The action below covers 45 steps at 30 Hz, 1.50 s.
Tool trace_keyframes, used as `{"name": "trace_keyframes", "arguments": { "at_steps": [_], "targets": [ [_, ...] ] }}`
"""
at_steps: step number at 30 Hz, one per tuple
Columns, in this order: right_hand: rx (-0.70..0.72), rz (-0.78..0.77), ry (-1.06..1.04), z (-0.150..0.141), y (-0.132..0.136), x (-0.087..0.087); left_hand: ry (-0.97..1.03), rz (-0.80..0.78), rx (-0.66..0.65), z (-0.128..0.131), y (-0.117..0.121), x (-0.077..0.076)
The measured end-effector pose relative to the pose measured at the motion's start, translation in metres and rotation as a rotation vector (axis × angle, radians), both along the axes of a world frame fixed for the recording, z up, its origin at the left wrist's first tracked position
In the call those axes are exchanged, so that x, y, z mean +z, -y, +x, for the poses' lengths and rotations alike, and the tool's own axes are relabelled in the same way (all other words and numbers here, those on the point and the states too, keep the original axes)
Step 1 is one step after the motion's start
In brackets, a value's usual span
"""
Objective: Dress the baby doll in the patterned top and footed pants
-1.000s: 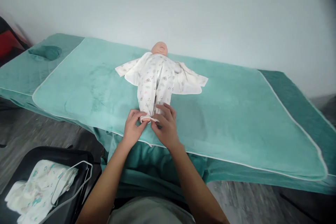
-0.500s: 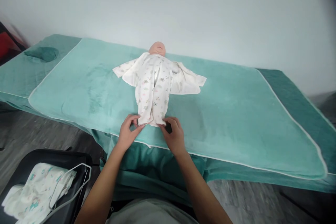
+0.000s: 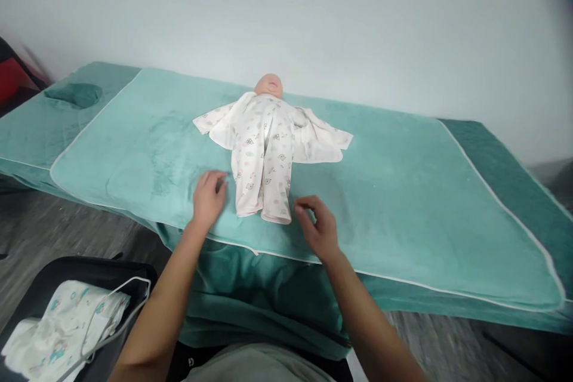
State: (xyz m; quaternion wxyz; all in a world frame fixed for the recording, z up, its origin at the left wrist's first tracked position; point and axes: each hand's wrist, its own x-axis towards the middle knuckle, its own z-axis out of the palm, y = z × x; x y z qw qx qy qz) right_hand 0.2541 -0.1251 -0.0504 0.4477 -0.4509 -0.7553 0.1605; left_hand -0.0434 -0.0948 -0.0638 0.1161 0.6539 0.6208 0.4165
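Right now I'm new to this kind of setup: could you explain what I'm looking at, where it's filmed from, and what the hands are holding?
There is no machine here: a person works with two bare hands. The one camera is worn on the head, looking forward and down, so the forearms enter from the bottom.

On the green cover lies a doll, its head near the wall. White printed clothes lie below the head, sleeves spread to both sides.

The left hand and right hand hover on either side of the trouser legs, holding nothing.

At lower left, a black seat carries a printed cloth and what looks like a hanger.
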Motion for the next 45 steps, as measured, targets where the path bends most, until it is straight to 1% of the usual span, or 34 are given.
{"name": "trace_keyframes", "arguments": {
  "at_steps": [2,4,7,10,13,15,17,23,29,32,36,41,45],
  "targets": [
    [-0.097,0.019,0.066,0.008,-0.033,-0.008,-0.162,0.013,0.021,-0.005,-0.029,0.003],
    [-0.132,0.071,0.209,0.011,-0.068,-0.015,-0.249,0.010,0.046,-0.005,-0.057,0.004],
    [-0.108,0.123,0.317,0.005,-0.114,-0.021,-0.336,0.025,0.046,0.004,-0.087,0.006],
    [0.008,0.142,0.395,-0.005,-0.143,-0.022,-0.411,0.052,-0.034,0.013,-0.102,0.008],
    [0.112,0.144,0.427,-0.011,-0.157,-0.023,-0.419,0.047,-0.146,0.019,-0.106,0.011],
    [0.128,0.146,0.416,-0.011,-0.161,-0.024,-0.401,0.035,-0.197,0.020,-0.107,0.013],
    [0.110,0.139,0.412,-0.011,-0.162,-0.026,-0.409,0.032,-0.227,0.021,-0.108,0.013],
    [-0.059,0.107,0.457,-0.013,-0.160,-0.026,-0.507,0.040,-0.256,0.023,-0.109,0.011],
    [-0.108,0.108,0.502,-0.014,-0.161,-0.024,-0.527,0.041,-0.290,0.026,-0.109,0.011],
    [-0.044,0.119,0.467,-0.010,-0.155,-0.023,-0.520,0.036,-0.284,0.026,-0.110,0.010],
    [0.076,0.146,0.304,-0.006,-0.143,-0.020,-0.516,0.046,-0.273,0.026,-0.111,0.009],
    [0.123,0.128,0.175,-0.006,-0.137,-0.019,-0.555,0.047,-0.203,0.030,-0.114,0.010],
    [0.128,0.111,0.192,-0.007,-0.139,-0.019,-0.579,0.030,-0.154,0.032,-0.115,0.013]
  ]
}}
